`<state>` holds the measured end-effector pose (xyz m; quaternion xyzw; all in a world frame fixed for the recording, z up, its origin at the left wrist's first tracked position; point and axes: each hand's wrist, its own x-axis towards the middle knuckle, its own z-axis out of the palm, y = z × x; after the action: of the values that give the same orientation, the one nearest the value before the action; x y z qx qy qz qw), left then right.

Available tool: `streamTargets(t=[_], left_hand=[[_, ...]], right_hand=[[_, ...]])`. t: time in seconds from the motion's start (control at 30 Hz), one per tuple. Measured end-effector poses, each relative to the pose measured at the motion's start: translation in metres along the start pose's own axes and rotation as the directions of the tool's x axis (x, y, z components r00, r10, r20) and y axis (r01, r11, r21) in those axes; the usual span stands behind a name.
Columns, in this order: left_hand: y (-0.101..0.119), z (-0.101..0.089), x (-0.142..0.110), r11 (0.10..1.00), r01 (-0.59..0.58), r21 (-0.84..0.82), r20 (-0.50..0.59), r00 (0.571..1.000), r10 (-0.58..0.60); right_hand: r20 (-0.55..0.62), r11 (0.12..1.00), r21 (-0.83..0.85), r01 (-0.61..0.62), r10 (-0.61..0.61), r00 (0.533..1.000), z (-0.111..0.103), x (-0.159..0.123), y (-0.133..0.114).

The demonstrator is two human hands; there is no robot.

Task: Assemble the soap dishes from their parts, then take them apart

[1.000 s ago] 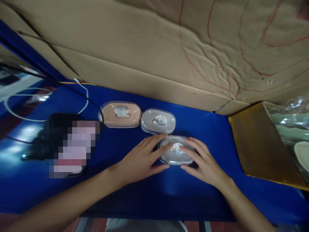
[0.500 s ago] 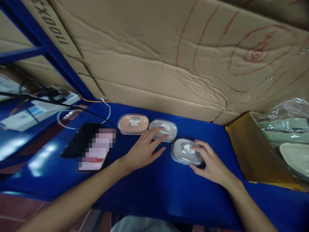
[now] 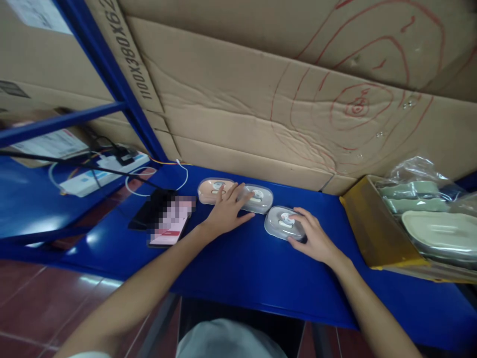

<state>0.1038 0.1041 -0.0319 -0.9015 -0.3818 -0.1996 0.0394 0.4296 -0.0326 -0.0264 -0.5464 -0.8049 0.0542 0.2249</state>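
Observation:
Three small oval plastic boxes with clear lids and round labels lie in a row on the blue table. The left one is a peach box, the middle one a pale grey box, and the right one a grey box a little nearer to me. My left hand is open, its fingers spread over the peach box and the near side of the middle box. My right hand grips the right end of the grey box, thumb at its front edge and fingers over its top and back.
A cardboard carton at the right holds cream and green lidded containers and clear plastic wrap. At the left lies a phone, partly pixelated, by a black object. Behind stand a cardboard wall, a white cable and a power strip.
The view has shifted, showing more of the floor and table front. My left hand has moved left, from the middle box onto the peach one. My right hand stays at the grey box.

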Motion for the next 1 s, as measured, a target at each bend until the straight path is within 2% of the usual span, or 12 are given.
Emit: streamTargets(t=[0.2, 0.37, 0.6, 0.87, 1.0], left_hand=[[0.000, -0.002, -0.002, 0.999, -0.021, 0.031, 0.039, 0.999, 0.020], [0.002, -0.003, -0.005, 0.997, -0.061, 0.050, 0.045, 0.997, 0.059], [0.000, -0.006, -0.007, 0.993, -0.110, 0.045, 0.020, 0.994, 0.110], [-0.007, -0.007, -0.005, 0.999, -0.020, 0.033, 0.007, 1.000, 0.020], [-0.006, -0.008, -0.005, 0.999, -0.021, 0.039, 0.033, 0.999, 0.020]], right_hand=[[-0.047, 0.997, -0.063, 0.047, -0.050, 0.998, 0.001, 0.000, 0.003], [-0.076, 0.980, -0.144, 0.137, -0.149, 0.986, 0.001, 0.000, -0.008], [-0.051, 0.954, -0.230, 0.190, -0.207, 0.977, 0.007, 0.000, -0.017], [-0.038, 0.957, -0.232, 0.176, -0.189, 0.981, 0.004, 0.004, -0.014], [-0.028, 0.952, -0.239, 0.194, -0.206, 0.978, 0.002, 0.004, -0.013]])
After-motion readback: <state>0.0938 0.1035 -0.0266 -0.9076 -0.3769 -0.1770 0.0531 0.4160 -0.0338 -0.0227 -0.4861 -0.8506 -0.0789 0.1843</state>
